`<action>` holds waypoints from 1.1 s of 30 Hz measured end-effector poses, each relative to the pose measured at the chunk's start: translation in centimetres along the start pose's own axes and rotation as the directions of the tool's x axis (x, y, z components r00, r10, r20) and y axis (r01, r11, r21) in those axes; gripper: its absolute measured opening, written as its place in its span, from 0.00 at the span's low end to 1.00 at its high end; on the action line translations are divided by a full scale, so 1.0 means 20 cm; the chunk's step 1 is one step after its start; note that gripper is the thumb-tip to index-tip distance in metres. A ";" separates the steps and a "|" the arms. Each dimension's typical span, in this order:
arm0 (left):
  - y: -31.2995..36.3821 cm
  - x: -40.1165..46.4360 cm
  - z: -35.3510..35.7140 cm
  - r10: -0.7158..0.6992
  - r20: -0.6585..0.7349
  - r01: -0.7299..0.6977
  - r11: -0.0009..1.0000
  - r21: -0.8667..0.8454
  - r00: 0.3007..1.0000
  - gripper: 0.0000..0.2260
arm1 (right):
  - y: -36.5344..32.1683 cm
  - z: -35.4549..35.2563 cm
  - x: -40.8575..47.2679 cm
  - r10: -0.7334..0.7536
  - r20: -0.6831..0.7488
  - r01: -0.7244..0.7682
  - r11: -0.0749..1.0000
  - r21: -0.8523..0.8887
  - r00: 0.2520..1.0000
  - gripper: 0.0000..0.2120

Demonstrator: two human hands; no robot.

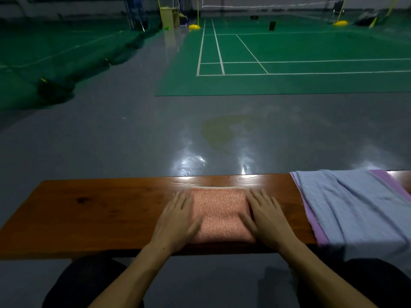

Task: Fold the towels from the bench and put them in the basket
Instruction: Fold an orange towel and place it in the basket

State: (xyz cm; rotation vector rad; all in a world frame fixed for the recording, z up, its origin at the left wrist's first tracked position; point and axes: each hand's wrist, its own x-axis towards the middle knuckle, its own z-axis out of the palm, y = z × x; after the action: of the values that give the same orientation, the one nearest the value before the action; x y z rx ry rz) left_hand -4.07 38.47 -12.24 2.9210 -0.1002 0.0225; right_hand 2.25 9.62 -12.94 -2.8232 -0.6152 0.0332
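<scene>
A: Head view. How does my orange towel (221,215) lie on the wooden bench (100,210)?

B: Folded to a compact rectangle, flat on the bench top near its middle, the near edge almost at the front lip. A pale strip shows along the far edge.

A: And my hands?

B: Both flat, fingers straight and spread. My left hand (176,218) presses the towel's left side and my right hand (265,218) its right side; each lies partly on cloth, partly on wood. Neither pinches or grips anything.

A: What else is on the bench?

B: Toward the bench's right end, a light blue towel (360,210) lies spread and rumpled, its front edge hanging over the lip. A purple towel (315,227) sits beneath it, showing as a border on both sides.

A: Progress?

B: I judge the orange towel folded, or in its last smoothing. It is not yet in the basket, which is nowhere in view. Two towels remain unfolded, so most of the task is left.
</scene>
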 end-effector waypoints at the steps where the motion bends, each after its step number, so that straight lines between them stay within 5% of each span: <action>1: -0.01 -0.02 -0.02 0.054 -0.069 -0.056 0.998 -0.024 0.996 0.32 | 0.00 -0.03 -0.02 -0.055 -0.083 0.057 0.998 0.020 0.995 0.32; 4: -0.01 -0.09 -0.10 0.222 -0.227 -0.253 0.960 -0.117 0.948 0.22 | -0.05 -0.07 -0.11 -0.211 -0.223 0.240 0.964 0.114 0.952 0.24; 7: -0.03 -0.14 -0.14 0.296 -0.147 -0.318 0.934 -0.160 0.944 0.23 | -0.10 -0.06 -0.18 -0.287 -0.117 0.307 0.925 0.223 0.951 0.22; 11: -0.03 -0.13 -0.13 0.267 0.014 -0.262 0.953 -0.150 0.964 0.31 | -0.05 -0.06 -0.17 -0.286 -0.022 0.284 0.934 0.216 0.958 0.29; 18: -0.01 -0.09 -0.12 0.262 0.049 -0.262 0.965 0.009 0.964 0.33 | -0.06 -0.05 -0.11 -0.272 0.005 0.271 0.962 0.029 0.962 0.33; 33: 0.00 -0.04 -0.20 0.029 -0.072 -0.053 0.936 -0.348 0.997 0.05 | -0.04 -0.08 -0.06 -0.032 -0.040 0.047 0.897 0.439 0.999 0.09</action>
State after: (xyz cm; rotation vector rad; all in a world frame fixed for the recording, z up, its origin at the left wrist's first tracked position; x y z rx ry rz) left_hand -4.83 39.45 -8.35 2.5581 -0.1392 0.0979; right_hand 0.94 9.35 -11.29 -2.3672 -0.5732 0.1056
